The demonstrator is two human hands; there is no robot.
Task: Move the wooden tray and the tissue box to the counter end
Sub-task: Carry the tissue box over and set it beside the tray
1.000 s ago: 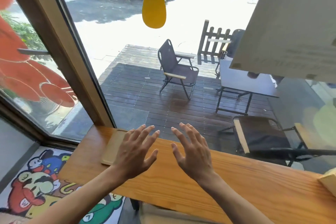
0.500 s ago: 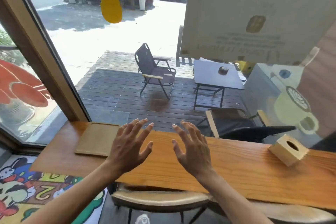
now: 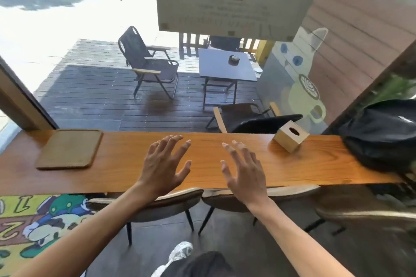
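A flat wooden tray (image 3: 69,148) with rounded corners lies at the left end of the long wooden counter (image 3: 202,177). A small wooden tissue box (image 3: 290,138) with an oval hole on top stands toward the right, turned at an angle. My left hand (image 3: 165,164) and my right hand (image 3: 244,167) hover over the counter's middle, fingers spread, palms down, holding nothing. Both hands are well apart from the tray and the box.
A black bag (image 3: 380,135) rests on the counter's right end beside the box. Two padded stools (image 3: 180,200) are tucked under the front edge. A large window (image 3: 135,51) rises right behind the counter. A cartoon rug (image 3: 33,220) covers the floor at left.
The view has swung right and pulled back, bringing the tissue box and black bag into sight. Both hands stay open and spread; nothing was taken hold of.
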